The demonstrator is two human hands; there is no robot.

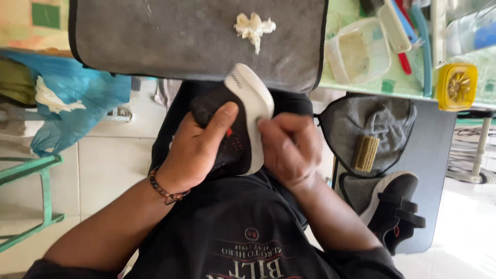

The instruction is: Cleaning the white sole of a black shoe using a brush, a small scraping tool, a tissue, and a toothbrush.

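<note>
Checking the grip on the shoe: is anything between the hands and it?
Nothing visible. The left hand grips the black shoe directly; the right hand presses on its white sole.

The left hand (194, 150) grips a black sneaker (235, 132) with a white sole, while the right hand (289, 147) presses against that sole. Above them, a crumpled tissue (254, 27) lies on a grey mat (155, 41) covering the table (361, 85).

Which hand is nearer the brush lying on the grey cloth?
Right. The right hand presses on the shoe's white sole, on the side toward the brush. The left hand grips the shoe's black upper, on the far side from it.
</note>
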